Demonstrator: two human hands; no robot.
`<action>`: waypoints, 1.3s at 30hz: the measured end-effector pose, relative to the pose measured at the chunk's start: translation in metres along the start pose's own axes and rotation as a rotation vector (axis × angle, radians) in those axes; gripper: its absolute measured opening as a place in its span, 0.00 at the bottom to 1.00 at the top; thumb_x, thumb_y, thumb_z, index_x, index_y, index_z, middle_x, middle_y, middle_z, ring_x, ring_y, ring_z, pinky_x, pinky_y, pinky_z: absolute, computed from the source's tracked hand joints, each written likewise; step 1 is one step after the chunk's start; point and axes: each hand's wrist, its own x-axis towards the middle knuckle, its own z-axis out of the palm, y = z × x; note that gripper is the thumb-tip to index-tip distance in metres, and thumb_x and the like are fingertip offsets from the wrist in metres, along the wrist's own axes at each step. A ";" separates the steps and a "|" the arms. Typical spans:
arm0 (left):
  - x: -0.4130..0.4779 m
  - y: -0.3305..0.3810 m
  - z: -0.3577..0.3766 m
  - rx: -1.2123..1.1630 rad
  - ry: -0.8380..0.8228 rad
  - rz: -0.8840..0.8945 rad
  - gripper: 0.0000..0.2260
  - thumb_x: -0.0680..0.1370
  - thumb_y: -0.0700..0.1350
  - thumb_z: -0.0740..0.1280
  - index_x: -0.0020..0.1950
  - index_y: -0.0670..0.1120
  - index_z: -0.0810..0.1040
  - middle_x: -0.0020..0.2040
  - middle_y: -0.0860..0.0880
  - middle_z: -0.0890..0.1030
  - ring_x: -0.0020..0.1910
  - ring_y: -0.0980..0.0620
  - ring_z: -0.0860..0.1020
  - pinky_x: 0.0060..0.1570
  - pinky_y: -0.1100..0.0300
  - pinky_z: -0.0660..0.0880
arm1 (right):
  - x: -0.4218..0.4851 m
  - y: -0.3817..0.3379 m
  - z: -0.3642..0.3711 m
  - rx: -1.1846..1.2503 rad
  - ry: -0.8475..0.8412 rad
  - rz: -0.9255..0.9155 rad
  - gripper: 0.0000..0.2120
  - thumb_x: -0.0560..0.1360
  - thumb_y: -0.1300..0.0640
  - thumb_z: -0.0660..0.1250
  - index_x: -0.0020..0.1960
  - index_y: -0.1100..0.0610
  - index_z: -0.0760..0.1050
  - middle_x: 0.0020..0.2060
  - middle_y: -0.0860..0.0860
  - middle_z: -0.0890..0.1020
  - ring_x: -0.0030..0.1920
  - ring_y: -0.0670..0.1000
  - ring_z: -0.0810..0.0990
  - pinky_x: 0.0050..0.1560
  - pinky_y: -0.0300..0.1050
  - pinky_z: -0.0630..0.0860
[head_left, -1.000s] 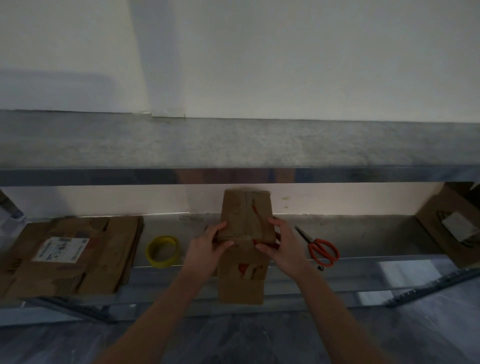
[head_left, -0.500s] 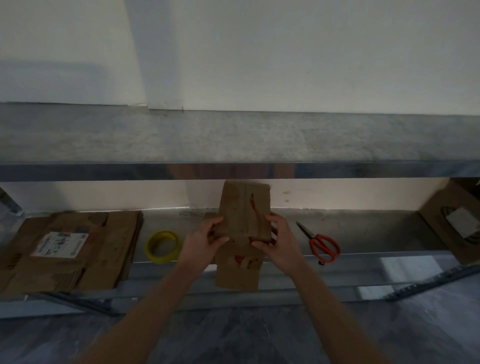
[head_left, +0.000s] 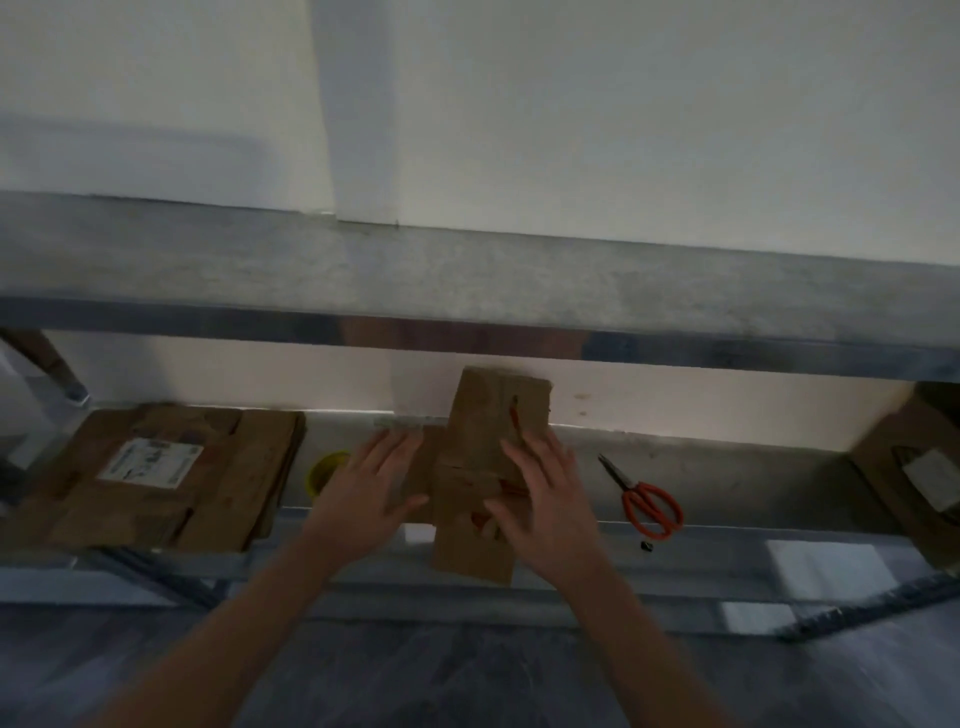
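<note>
A small flattened cardboard box (head_left: 485, 441) with red marks lies on the lower metal shelf (head_left: 727, 478), its far flap raised toward the wall and its near end hanging past the shelf's front edge. My left hand (head_left: 366, 493) lies with straight, spread fingers at the box's left side. My right hand (head_left: 545, 499) is spread flat on the box's right part, pressing on it. The image is blurred, so finger contact on the left is hard to judge.
A stack of flattened cardboard boxes (head_left: 156, 478) with a white label lies at the left. A yellow tape roll (head_left: 324, 470) sits beside my left hand. Orange-handled scissors (head_left: 647, 501) lie to the right. Another cardboard piece (head_left: 914, 467) leans at the far right. An upper shelf (head_left: 467, 291) overhangs.
Both hands have let go of their pinch on the box's fold and now lie with fingers spread flat. The view has tilted slightly.
</note>
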 end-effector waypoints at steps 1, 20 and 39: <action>-0.003 -0.007 -0.009 0.047 0.009 0.023 0.36 0.75 0.71 0.48 0.78 0.53 0.53 0.78 0.51 0.58 0.77 0.49 0.52 0.74 0.48 0.56 | 0.004 -0.010 0.003 -0.042 0.011 -0.061 0.32 0.77 0.33 0.56 0.76 0.46 0.60 0.77 0.49 0.60 0.79 0.52 0.49 0.78 0.59 0.50; -0.022 -0.178 0.024 0.180 -0.352 0.124 0.26 0.80 0.57 0.58 0.76 0.49 0.61 0.77 0.49 0.60 0.76 0.47 0.57 0.74 0.53 0.52 | 0.029 -0.123 0.146 -0.393 0.045 -0.111 0.23 0.78 0.52 0.56 0.70 0.58 0.74 0.71 0.57 0.72 0.77 0.59 0.59 0.77 0.60 0.45; 0.006 -0.191 0.044 0.070 -0.337 0.396 0.15 0.80 0.52 0.60 0.61 0.46 0.77 0.63 0.47 0.77 0.75 0.45 0.61 0.74 0.52 0.55 | 0.051 -0.112 0.219 0.093 -0.106 0.439 0.06 0.78 0.60 0.66 0.45 0.60 0.79 0.52 0.55 0.82 0.70 0.54 0.71 0.64 0.46 0.71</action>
